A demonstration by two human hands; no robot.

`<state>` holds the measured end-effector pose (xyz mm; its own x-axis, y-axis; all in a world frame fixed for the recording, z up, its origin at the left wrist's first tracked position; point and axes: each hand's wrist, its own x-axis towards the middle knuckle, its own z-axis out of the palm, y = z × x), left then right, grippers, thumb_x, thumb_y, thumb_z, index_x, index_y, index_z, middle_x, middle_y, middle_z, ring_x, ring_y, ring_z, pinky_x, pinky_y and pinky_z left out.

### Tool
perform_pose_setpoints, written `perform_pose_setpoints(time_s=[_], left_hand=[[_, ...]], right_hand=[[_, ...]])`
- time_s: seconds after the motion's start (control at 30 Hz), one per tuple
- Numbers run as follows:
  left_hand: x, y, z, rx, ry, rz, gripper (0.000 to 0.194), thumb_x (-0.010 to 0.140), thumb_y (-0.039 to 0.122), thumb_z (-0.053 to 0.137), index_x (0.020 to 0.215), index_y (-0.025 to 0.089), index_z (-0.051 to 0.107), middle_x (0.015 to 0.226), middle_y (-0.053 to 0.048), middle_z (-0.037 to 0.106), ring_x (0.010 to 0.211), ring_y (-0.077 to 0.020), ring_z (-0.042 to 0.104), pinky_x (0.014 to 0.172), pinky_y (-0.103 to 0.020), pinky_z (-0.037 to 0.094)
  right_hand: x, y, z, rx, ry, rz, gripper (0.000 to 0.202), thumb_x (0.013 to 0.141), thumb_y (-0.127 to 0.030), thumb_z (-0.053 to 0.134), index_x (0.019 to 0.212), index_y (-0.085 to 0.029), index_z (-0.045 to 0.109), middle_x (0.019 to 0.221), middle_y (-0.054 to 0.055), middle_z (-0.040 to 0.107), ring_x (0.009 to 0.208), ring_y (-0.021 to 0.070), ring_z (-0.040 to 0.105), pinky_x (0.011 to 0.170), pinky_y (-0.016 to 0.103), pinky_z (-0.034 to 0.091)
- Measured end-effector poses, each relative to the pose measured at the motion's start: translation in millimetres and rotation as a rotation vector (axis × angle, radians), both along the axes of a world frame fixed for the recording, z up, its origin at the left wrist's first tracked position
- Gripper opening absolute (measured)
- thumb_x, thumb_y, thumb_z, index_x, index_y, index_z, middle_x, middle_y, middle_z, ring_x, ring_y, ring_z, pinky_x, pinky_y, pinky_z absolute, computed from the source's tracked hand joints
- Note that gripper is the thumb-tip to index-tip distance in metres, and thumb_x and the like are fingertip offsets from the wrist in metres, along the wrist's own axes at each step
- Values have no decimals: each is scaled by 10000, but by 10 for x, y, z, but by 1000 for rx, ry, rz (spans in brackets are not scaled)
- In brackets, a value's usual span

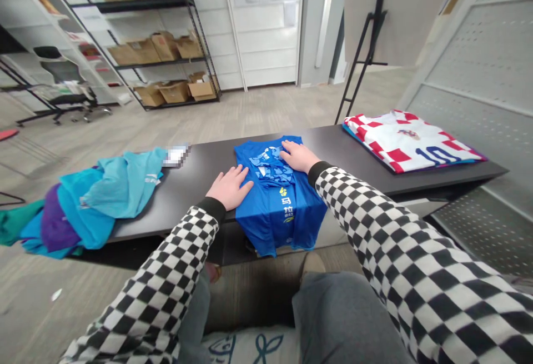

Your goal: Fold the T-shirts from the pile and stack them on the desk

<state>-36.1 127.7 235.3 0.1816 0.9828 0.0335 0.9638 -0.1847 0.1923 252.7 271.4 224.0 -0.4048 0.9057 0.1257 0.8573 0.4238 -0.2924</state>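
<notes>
A blue sleeveless sports shirt (258, 208) with yellow and white print is spread on the dark table, its lower part hanging over the front edge. A lighter blue patterned panel shows across its upper part. My left hand (230, 186) lies at the shirt's left edge, fingers spread, partly over the tabletop. On the upper right of the shirt rests my right hand (298, 156), flat with its fingers stretched out. Neither hand grips the cloth.
On the dark table (204, 158), a loose heap of teal, blue and purple clothes (120, 186) hangs over the left front. Folded shirts, a red-and-white checked one (410, 139) on top, lie at the right. A shelf with cardboard boxes (162, 47) stands behind.
</notes>
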Motion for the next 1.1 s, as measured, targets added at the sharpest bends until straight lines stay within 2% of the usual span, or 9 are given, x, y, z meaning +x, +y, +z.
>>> perform_pose_setpoints(time_s=[0.13,0.37,0.5,0.63,0.73,0.83,0.9,0.97,1.1], left_hand=[[-54,91,-27,-107,133,15,847,1188,657,263,1898,194,264,1957,-103,201,1820,-357,216,1460,-665,193],[-97,159,-2,-140,181,23,862,1182,689,204,1914,234,200,1967,-53,148,1831,-357,163,1459,-690,155],[-130,174,-25,-79,182,3,829,1189,679,231,1910,271,229,1964,-44,191,1826,-349,188,1460,-662,169],[-140,170,-63,-57,164,-2,838,1184,700,236,1907,277,241,1962,-43,202,1824,-336,204,1459,-653,175],[-139,189,-68,-57,162,-3,849,1178,709,236,1906,271,249,1962,-51,205,1821,-347,213,1456,-660,176],[-144,237,-59,-66,162,6,838,1174,707,242,1901,291,269,1963,-45,212,1818,-357,221,1453,-662,183],[-157,278,-57,-81,152,7,828,1170,708,245,1898,316,276,1963,-31,213,1818,-353,219,1453,-660,176],[-172,313,-65,-90,132,7,832,1165,714,247,1898,320,276,1964,-26,211,1819,-344,218,1456,-661,161],[-187,328,-97,-68,105,8,845,1161,723,232,1896,310,284,1962,-28,217,1819,-326,221,1460,-649,148]], right_hand=[[103,74,-9,-6,-55,91,672,1211,-463,407,1799,-148,486,1889,177,384,1773,399,333,1437,631,265],[186,211,-16,-10,-38,175,644,1208,-494,468,1764,-176,538,1883,168,401,1770,397,342,1439,650,246],[309,206,-31,83,330,54,546,1201,-465,461,1600,-183,705,1692,158,670,1601,328,601,1386,506,402],[623,48,-65,129,698,-199,524,1158,-453,483,1531,-181,732,1529,151,784,1448,306,714,1296,497,517],[826,-209,-92,69,583,-156,530,1105,-382,566,1577,-189,712,1573,155,760,1476,309,704,1323,514,495],[892,-450,-82,20,239,44,534,1098,-400,642,1603,-242,715,1722,132,645,1627,344,572,1430,616,314],[879,-539,-45,-4,92,88,541,1125,-457,634,1622,-253,701,1799,130,554,1696,375,480,1439,695,233],[857,-594,3,1,72,65,547,1136,-465,620,1621,-222,696,1796,156,553,1683,378,497,1424,678,285],[905,-895,39,90,275,-95,451,1086,-387,652,1461,-172,779,1536,188,772,1402,337,736,1273,510,526]])
